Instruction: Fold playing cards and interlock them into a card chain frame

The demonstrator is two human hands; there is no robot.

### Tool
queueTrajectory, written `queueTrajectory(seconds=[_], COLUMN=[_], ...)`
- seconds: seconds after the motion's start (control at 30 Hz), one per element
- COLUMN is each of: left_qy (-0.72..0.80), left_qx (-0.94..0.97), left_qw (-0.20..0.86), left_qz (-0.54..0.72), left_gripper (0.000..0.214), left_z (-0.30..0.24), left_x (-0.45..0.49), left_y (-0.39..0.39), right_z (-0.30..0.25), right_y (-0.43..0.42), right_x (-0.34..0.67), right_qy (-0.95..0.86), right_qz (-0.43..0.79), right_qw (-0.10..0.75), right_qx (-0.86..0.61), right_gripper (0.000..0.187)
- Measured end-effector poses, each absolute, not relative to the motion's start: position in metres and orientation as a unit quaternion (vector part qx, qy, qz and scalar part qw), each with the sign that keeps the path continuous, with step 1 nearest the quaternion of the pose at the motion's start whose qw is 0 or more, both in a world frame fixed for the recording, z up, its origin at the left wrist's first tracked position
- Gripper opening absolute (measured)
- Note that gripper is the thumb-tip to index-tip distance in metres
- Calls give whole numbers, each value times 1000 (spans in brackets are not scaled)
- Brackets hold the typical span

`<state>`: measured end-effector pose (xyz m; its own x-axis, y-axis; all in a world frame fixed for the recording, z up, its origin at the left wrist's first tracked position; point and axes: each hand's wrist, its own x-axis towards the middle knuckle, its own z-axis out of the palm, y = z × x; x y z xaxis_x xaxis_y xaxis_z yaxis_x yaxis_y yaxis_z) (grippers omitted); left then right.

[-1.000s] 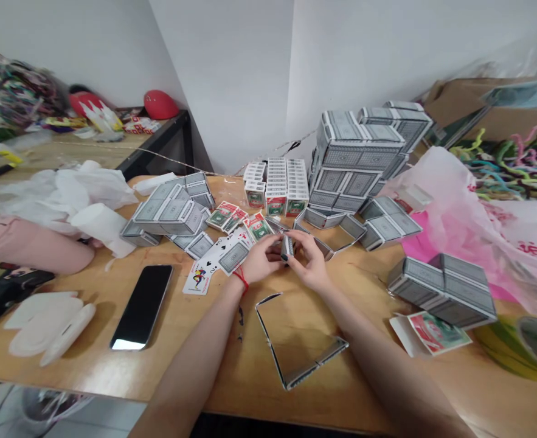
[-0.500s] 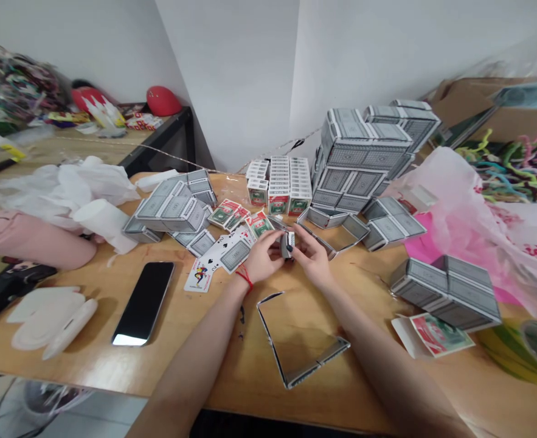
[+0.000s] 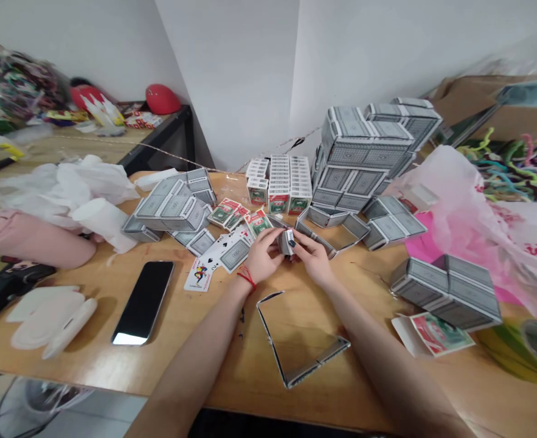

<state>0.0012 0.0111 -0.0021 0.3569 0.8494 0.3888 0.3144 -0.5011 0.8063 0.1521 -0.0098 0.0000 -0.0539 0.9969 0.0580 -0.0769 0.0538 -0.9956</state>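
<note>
Between my hands, at the middle of the table, is a small grey-and-white piece that looks like folded playing cards (image 3: 285, 243). My left hand (image 3: 263, 252) grips it from the left, fingers closed round its far side. From the right, my right hand (image 3: 311, 255) pinches it, a dark-nailed thumb on its face. Loose playing cards (image 3: 225, 252), one a joker, lie left of my left hand beside red-and-green card boxes (image 3: 227, 213). Nearer me is an open angular frame of folded cards (image 3: 281, 365). Another folded-card frame (image 3: 357, 231) sits beyond my right hand.
Grey card-built blocks rise in a tall stack (image 3: 363, 146) at the back right, with smaller blocks (image 3: 172, 207) at left and a pair (image 3: 446, 292) at right. Rows of card boxes (image 3: 280, 182) stand behind. A phone (image 3: 144, 303) and a pink tumbler (image 3: 35, 240) are at left.
The small card piece has turned slightly between my fingers, showing more of its grey face. My hands stay in nearly the same place, and the things around them have not moved.
</note>
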Motion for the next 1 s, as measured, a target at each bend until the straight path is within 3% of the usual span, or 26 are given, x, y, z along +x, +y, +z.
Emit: queueTrajectory(seconds=[0.53, 1.0], left_qy=[388, 389], left_qx=[719, 736], left_qw=[372, 350], left_qz=[440, 429], left_gripper=[53, 54], left_z=[-6, -6], left_x=[2, 3], left_y=[12, 11], right_z=[-9, -4], right_y=[-4, -11], right_x=[156, 152], right_qy=[-550, -578], right_qz=[487, 376], right_qw=[480, 488], right_qx=[-479, -535], right_gripper=[38, 29])
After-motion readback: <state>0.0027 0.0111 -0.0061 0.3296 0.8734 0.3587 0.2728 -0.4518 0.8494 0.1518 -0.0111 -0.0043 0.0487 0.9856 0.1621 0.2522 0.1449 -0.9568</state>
